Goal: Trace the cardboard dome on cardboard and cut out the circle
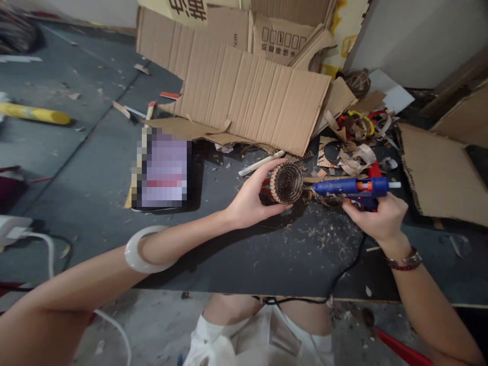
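My left hand grips a coiled disc of corrugated cardboard, its rolled layers facing up and its ribbed rim against my fingers. My right hand is shut around the red handle of a blue hot glue gun, whose nozzle points left at the coil, close to it. A white glue stick lies just beyond my left fingers. Under the gun sit cardboard scraps and another brown coiled piece.
A dark workbench is strewn with scraps and dust. Large corrugated cardboard sheets rise behind it, with another at right. A pixelated tablet-like device lies left. The glue gun's black cord runs over the front edge.
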`<state>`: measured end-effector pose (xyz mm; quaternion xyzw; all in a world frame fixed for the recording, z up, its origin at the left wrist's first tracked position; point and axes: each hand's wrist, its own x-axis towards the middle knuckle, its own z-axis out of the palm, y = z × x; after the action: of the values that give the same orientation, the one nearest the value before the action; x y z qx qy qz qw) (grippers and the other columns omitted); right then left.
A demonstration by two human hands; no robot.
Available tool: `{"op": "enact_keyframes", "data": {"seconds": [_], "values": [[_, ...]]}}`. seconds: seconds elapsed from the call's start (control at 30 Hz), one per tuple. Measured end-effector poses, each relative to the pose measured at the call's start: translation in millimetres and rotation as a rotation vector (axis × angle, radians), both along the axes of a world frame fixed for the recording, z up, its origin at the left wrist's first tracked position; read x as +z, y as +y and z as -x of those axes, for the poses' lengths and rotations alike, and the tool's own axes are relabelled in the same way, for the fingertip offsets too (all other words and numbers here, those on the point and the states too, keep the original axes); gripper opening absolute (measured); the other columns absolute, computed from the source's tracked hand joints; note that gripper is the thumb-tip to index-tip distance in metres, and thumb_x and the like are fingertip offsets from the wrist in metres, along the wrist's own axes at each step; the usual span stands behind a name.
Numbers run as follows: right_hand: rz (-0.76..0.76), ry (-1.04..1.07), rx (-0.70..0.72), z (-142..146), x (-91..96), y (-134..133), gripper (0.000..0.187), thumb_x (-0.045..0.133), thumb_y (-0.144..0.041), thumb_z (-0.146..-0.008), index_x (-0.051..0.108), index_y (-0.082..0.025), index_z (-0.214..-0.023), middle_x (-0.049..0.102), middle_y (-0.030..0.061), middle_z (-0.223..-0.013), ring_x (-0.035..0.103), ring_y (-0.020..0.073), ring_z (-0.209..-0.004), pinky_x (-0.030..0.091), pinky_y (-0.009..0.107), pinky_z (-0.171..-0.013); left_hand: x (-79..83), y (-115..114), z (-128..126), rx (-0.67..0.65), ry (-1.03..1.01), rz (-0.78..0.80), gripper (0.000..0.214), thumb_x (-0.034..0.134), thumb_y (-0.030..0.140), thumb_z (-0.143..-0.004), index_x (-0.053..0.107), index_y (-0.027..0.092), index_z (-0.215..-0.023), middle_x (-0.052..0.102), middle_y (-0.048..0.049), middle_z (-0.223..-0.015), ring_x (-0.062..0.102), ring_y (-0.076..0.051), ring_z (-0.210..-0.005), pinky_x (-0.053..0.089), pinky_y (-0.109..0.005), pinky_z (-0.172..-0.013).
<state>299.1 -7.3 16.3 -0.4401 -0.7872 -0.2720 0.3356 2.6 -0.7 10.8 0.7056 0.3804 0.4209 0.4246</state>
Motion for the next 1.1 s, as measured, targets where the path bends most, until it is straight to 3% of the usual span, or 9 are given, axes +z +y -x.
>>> {"op": "enact_keyframes", "data": {"seconds": [0.57, 0.83, 1.1], "values": [[0.030, -0.019, 0.059, -1.0, -0.3, -1.4, 0.022, 0.070, -0.031, -0.067, 0.061, -0.018, -0.082, 0.059, -0.0013, -0.057, 0.056, 0.0146, -0.048, 0.044, 0.026, -0.047, 0.1, 0.5, 0.2, -0.005, 0.001, -0.001, 0.080, 0.079, 0.026, -0.070, 0.038, 0.027, -0.138, 0.049, -0.0110, -0.139, 0.065, -0.027, -0.107, 0.060, -0.042, -0.086], [0.004, 0.010, -0.016, 2.2, 1.3, -0.2, 0.020, 0.071, -0.028, -0.067, 0.060, -0.018, -0.081, 0.058, -0.0016, -0.056, 0.056, 0.0146, -0.046, 0.043, 0.026, -0.046, 0.9, 0.2, -0.2, -0.001, 0.013, 0.007, 0.079, 0.079, 0.026, -0.070, 0.038, 0.027, -0.138, 0.050, -0.0111, -0.139, 0.065, -0.027, -0.107, 0.060, -0.041, -0.086], [0.033, 0.010, 0.042, -1.8, -2.2, -2.0, 0.022, 0.071, -0.036, -0.067, 0.062, -0.019, -0.079, 0.058, -0.0013, -0.054, 0.055, 0.0152, -0.045, 0.045, 0.028, -0.046, -0.2, 0.9, 0.7, -0.011, 0.010, -0.013, 0.080, 0.079, 0.025, -0.070, 0.038, 0.027, -0.139, 0.048, -0.0115, -0.140, 0.065, -0.027, -0.107, 0.060, -0.041, -0.086]]}}
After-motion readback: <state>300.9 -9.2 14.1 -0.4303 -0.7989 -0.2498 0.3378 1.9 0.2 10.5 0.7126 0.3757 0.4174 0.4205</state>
